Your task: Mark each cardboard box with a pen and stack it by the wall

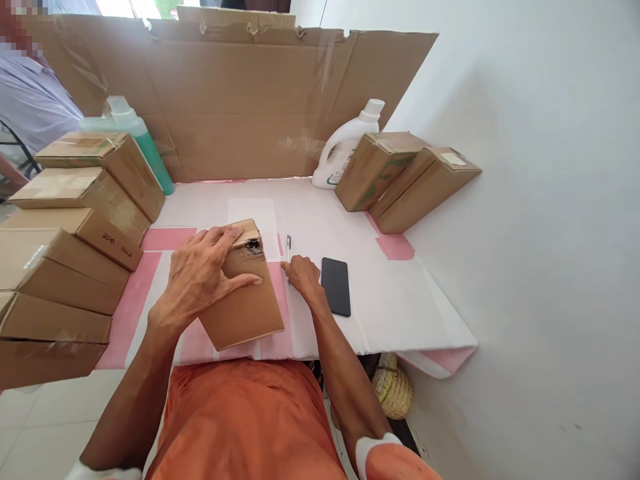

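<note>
A brown cardboard box (245, 307) sits at the near middle of the table, with a dark, torn hole near its far right corner. My left hand (200, 270) holds the box, fingers over its far end and thumb stretched across the brown face. Just right of the box is a slim pen (289, 245) with a clear barrel and a dark end. My right hand (303, 275) has its fingers curled and pinched on the pen at the tabletop. A dark phone (336, 287) lies flat beside that hand.
Several cardboard boxes (65, 267) line the left side. More boxes (425, 190) stand at the right near a white jug (350, 143). A bottle of green liquid (155, 153) stands before a tall cardboard panel (240, 107). A person's sleeve (35, 100) shows at far left.
</note>
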`<move>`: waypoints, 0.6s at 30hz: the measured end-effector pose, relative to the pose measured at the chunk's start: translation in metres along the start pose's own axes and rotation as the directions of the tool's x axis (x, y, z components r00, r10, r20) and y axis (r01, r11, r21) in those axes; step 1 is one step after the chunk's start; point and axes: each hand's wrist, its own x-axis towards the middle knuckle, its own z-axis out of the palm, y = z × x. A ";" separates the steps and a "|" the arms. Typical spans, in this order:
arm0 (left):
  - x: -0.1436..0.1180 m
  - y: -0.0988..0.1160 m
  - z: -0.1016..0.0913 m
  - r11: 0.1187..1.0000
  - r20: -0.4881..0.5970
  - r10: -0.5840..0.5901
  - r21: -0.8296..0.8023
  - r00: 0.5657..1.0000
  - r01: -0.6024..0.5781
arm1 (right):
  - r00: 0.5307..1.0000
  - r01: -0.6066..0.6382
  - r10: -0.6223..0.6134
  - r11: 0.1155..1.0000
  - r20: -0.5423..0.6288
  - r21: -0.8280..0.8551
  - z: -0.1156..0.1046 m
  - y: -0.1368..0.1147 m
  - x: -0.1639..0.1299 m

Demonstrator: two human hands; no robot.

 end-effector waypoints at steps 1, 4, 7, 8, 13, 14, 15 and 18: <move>0.000 0.001 -0.001 1.000 0.003 -0.002 0.003 1.000 0.002 | 1.000 0.000 0.000 1.000 -0.008 0.003 -0.001 0.002 -0.005; -0.001 0.001 -0.001 1.000 0.011 0.004 -0.003 1.000 -0.004 | 0.996 -0.017 0.017 1.000 -0.092 0.005 -0.006 0.018 -0.024; -0.001 0.001 -0.001 1.000 0.009 0.016 -0.021 1.000 -0.015 | 0.946 -0.163 0.147 0.986 -0.288 -0.032 -0.006 0.046 -0.045; 0.000 0.001 0.000 1.000 0.010 0.018 -0.024 1.000 -0.017 | 0.921 -0.234 0.210 0.971 -0.328 -0.035 -0.004 0.056 -0.050; 0.001 0.002 0.001 0.999 0.025 0.034 -0.007 0.999 -0.034 | 0.894 -0.393 0.399 0.917 -0.202 0.071 0.000 0.094 -0.060; 0.001 0.002 0.000 0.999 0.026 0.036 -0.007 0.999 -0.035 | 0.896 -0.394 0.408 0.912 -0.175 0.111 0.001 0.098 -0.059; 0.001 0.002 0.000 0.999 0.028 0.035 -0.009 0.999 -0.035 | 0.895 -0.394 0.418 0.905 -0.157 0.163 0.001 0.100 -0.058; -0.001 0.002 -0.001 1.000 0.033 0.024 -0.008 0.999 -0.024 | 0.897 -0.365 0.424 0.869 -0.125 0.335 0.003 0.103 -0.054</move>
